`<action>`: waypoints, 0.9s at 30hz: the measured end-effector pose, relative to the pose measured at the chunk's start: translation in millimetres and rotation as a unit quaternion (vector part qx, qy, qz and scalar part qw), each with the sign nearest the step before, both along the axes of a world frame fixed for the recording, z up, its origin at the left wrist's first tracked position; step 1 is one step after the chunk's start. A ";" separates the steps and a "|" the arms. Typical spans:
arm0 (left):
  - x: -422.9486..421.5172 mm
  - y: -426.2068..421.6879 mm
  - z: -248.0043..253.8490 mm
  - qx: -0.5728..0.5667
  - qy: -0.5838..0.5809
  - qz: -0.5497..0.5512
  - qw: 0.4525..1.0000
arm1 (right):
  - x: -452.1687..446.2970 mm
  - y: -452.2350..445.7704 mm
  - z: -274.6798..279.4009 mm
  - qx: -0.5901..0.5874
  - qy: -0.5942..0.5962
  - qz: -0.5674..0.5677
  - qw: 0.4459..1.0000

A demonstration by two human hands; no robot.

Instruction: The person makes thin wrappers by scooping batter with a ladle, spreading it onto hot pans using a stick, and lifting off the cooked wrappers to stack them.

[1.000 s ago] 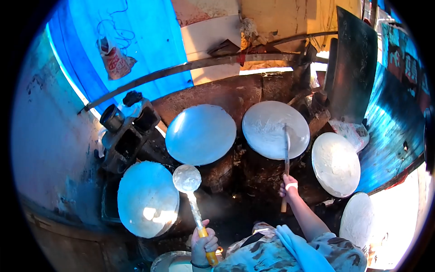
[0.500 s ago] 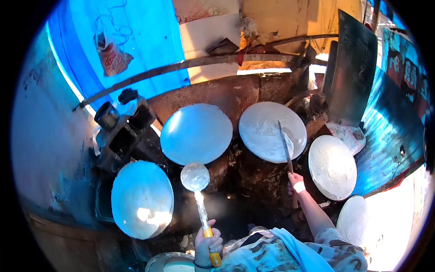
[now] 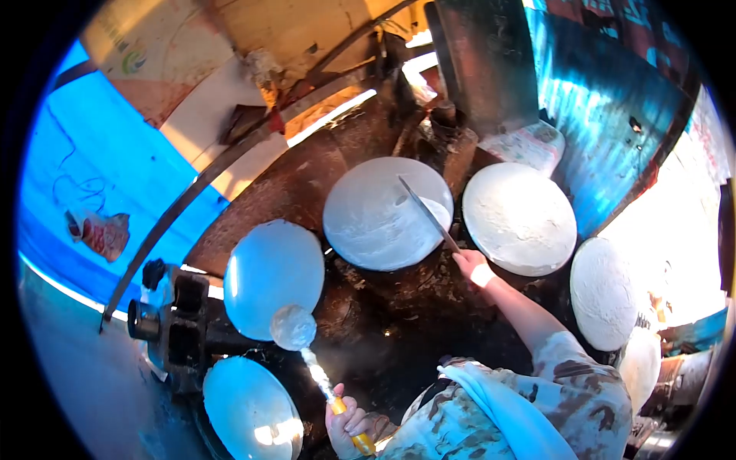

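Observation:
My left hand (image 3: 349, 422) is closed round the yellow handle of a ladle (image 3: 293, 327). The ladle's whitish round bowl is over the lower right edge of a blue-lit round pan (image 3: 276, 277). My right hand (image 3: 474, 268) grips a long, thin blade-like tool (image 3: 431, 215), its far part over the white-coated middle pan (image 3: 376, 230). Beside the blade, a whiter flap of the coating shows at the pan's right side. Whether the blade touches the coating I cannot tell.
A white-topped round surface (image 3: 520, 218) lies right of the middle pan, with another (image 3: 604, 294) beyond it. At the lower left is one more pan (image 3: 253, 410). Dark hollow blocks (image 3: 186, 322) stand at the left. A metal bar (image 3: 180, 207) curves behind the pans.
The view has swung to the right and tilted. My right hand's blade now slants further left over the middle pan, beside a larger white flap. The ladle remains in my left hand.

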State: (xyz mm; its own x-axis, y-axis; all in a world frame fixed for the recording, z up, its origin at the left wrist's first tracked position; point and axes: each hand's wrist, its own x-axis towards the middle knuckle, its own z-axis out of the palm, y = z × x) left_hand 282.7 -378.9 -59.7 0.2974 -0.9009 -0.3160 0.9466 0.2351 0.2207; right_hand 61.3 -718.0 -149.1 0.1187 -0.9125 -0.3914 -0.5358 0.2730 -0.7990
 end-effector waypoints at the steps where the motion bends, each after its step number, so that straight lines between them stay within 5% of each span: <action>1: -2.8 -5.7 3.1 -0.013 0.039 -0.002 0.999 | 10.2 1.4 -2.2 -0.027 -0.013 0.002 1.000; 2: -3.2 -9.5 8.0 -0.022 0.075 -0.006 0.997 | 13.9 6.6 -14.1 -0.051 -0.029 0.003 0.998; 4: 1.6 -12.1 14.6 -0.017 0.090 -0.059 0.994 | 0.7 49.3 -73.6 -0.318 -0.004 0.117 0.941; 6: 8.7 -14.2 6.3 0.006 0.105 -0.071 0.992 | -31.8 82.0 -55.0 -0.164 0.140 0.190 0.958; 8: 16.4 -18.0 -5.1 0.018 0.086 -0.079 0.993 | -54.8 61.5 -101.8 -0.169 0.027 0.011 0.985; 10: 19.0 -22.3 -6.3 0.010 0.099 -0.107 0.989 | -44.2 15.7 -78.5 -0.232 0.016 0.008 0.973; 14: 9.5 -42.6 6.1 0.012 0.155 -0.097 0.983 | 22.1 -64.4 -3.9 0.005 -0.056 -0.088 0.995; 15: 6.4 -46.4 7.6 0.010 0.155 -0.099 0.983 | 24.5 -79.4 -24.4 0.002 -0.056 -0.090 0.994; 17: 1.8 -51.9 12.5 0.061 0.141 -0.077 0.985 | 41.0 -114.9 -85.4 -0.386 -0.077 -0.099 0.914; 18: 0.1 -54.3 14.1 0.073 0.115 -0.087 0.987 | 39.8 -99.4 -68.7 -0.385 -0.083 -0.100 0.914; 20: -0.4 -56.5 9.5 0.047 0.109 -0.116 0.986 | 34.6 -46.8 -15.6 -0.009 -0.248 -0.237 0.939; 27: -10.4 -84.8 20.8 0.073 0.124 -0.133 0.981 | 68.4 23.9 -5.1 0.082 -0.247 -0.093 0.961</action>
